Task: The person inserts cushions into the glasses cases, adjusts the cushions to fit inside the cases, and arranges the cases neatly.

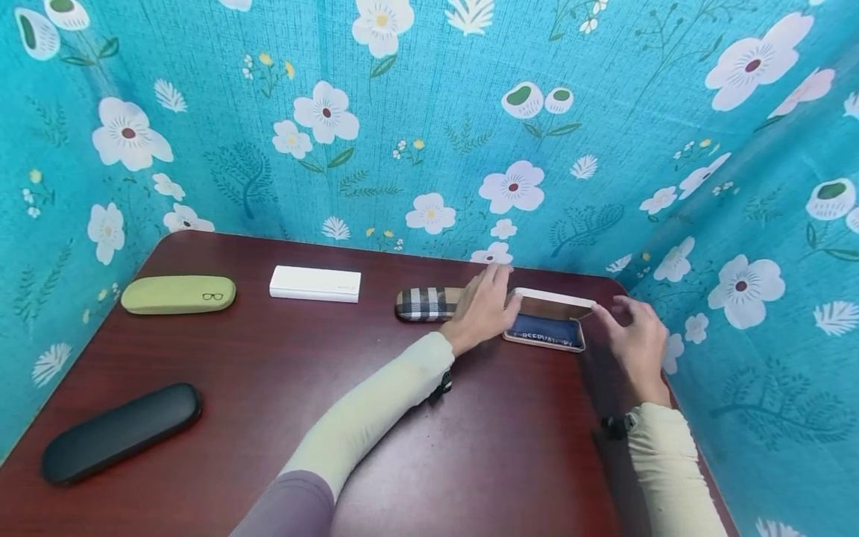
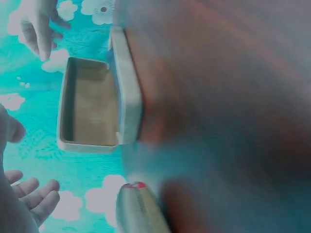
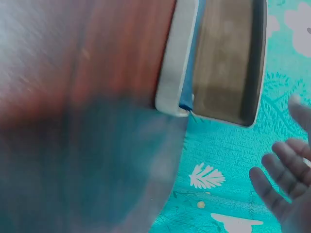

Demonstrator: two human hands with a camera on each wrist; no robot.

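Note:
A white-rimmed eyeglass case (image 1: 545, 345) lies with its lid (image 2: 92, 104) raised, the lid's inside brown. Folded dark blue cloth with white lettering (image 1: 546, 330) fills the base. My left hand (image 1: 482, 309) is at the case's left end, over part of a checked eyeglass case (image 1: 424, 304); its fingers are extended in the left wrist view and hold nothing. On the other side is my right hand (image 1: 636, 343), thumb near the lid's right corner in the head view. The right wrist view shows its fingers (image 3: 277, 194) spread, apart from the lid.
On the dark red table (image 1: 503, 447) are a green eyeglass case (image 1: 177, 294), a white oblong case (image 1: 315, 283) and a black case (image 1: 121, 432), all to the left. A turquoise floral cloth (image 1: 403, 149) hangs behind the table and along its sides.

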